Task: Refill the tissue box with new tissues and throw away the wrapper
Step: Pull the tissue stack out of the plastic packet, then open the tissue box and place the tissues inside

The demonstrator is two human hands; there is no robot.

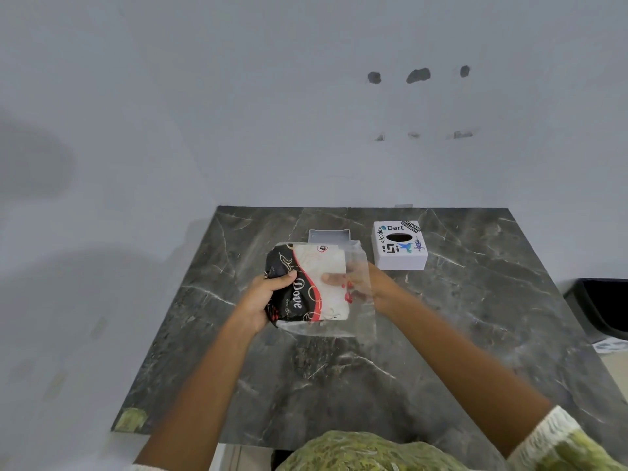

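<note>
Here both bare forearms reach forward over the dark marble table [475, 300], and the hands meet above its middle. The left hand [261, 302] is closed around the black end of the tissue pack [307, 287], with the thumb pressed on top of the printed wrapper. The right hand [360, 283] is inside the clear, open end of the wrapper [360, 314]; its fingers [334, 277] lie stretched on the white tissues, seen through the plastic, but I cannot tell if they grip the tissues or only touch them. The pack is held a little above the table, tilted to the left. Just behind the pack, partly hidden by it, lies a grey tray-like part [329, 235]. To the right of this, well apart from the hands, stands the white tissue box [400, 246] with stickers and an oval hole on top. A black bin [601, 307] shows at the right edge, beside the table.
</note>
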